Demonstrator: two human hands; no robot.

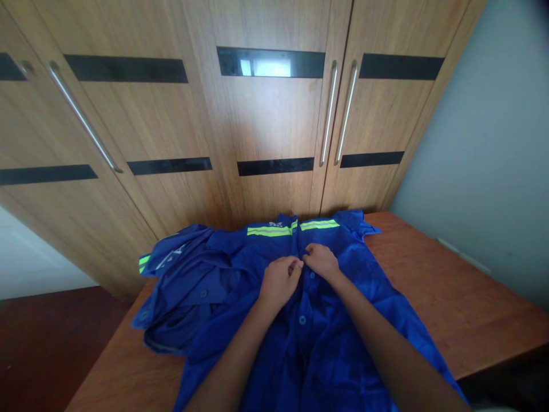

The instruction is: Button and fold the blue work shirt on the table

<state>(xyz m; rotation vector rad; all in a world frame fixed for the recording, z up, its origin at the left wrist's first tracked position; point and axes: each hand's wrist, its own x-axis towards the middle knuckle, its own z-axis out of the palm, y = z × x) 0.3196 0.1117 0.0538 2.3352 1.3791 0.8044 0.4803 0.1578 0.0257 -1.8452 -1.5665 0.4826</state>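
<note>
A blue work jacket [351, 320] with yellow-green reflective strips lies spread out, its button front running down the middle. My left hand [281, 278] is closed in a pinch on the jacket's front edge. Close beside it, my right hand [321, 260] also pinches the front, fingers curled. The fingertips of both hands nearly meet, and whatever button lies between them is hidden. Below the hands, a button [302, 320] shows on the front placket. Left of my left hand lies a bunched blue garment [184, 292] with a button and a reflective strip.
The clothes rest on a reddish-brown wooden table [463, 292]. Behind it stands a wooden wardrobe [274, 120] with metal handles and dark strips. A grey wall [484, 154] rises at the right, and dark red floor [55, 343] shows at the left.
</note>
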